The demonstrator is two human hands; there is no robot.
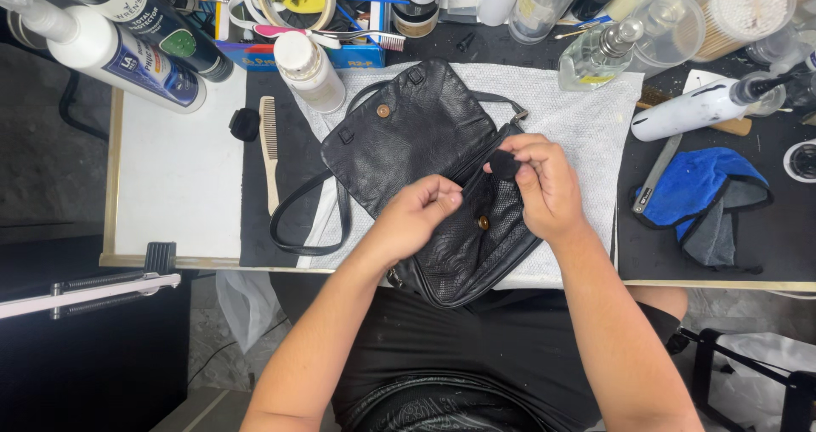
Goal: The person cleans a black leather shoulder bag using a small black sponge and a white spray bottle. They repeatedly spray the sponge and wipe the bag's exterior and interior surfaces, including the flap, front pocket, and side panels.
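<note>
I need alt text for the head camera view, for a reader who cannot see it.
Seen from above, a person's left hand holds open a black leather handbag on a white towel, while the right hand presses a small black pad near its opening. Bottles, a comb and a blue cloth lie around.

Both hands, left hand (418,215) and right hand (544,186), grip a black leather bag (408,135) (flap open) on white cloth (578,118).

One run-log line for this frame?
left hand: on black bag | right hand: pinching small black pad | bag on white towel
</note>
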